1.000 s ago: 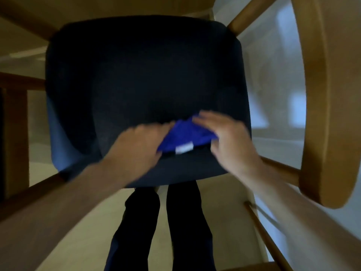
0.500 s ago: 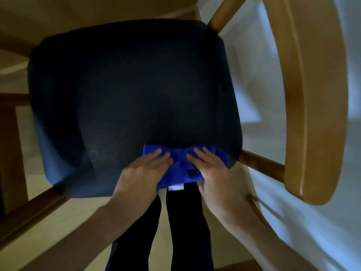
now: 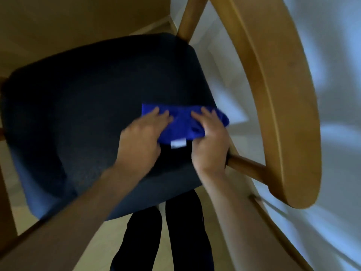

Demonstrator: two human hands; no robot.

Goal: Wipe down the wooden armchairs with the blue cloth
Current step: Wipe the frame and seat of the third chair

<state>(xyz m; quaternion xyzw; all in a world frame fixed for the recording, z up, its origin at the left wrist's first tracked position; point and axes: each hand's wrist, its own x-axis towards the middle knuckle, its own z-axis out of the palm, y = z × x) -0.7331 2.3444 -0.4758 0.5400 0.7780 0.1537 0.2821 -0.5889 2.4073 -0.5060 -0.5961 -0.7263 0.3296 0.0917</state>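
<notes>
A wooden armchair with a dark navy seat cushion (image 3: 93,118) fills the view from above. Its curved wooden armrest (image 3: 273,98) arcs down the right side. The blue cloth (image 3: 183,124), with a small white tag at its near edge, lies on the right part of the cushion and hangs slightly past its right edge. My left hand (image 3: 142,139) presses flat on the cloth's left part, fingers stretched. My right hand (image 3: 209,141) presses on the cloth's right part with fingers laid over it; the thumb is hidden.
A wooden rail (image 3: 246,167) joins the seat to the armrest just right of my right hand. My dark trouser legs (image 3: 175,231) stand below the seat front. Pale wooden floor (image 3: 101,243) lies underneath, a white wall (image 3: 332,133) at the right.
Both hands slid the cloth from the seat's front edge back and to the right across the cushion. The view has swung, so the chair now sits turned and lower left.
</notes>
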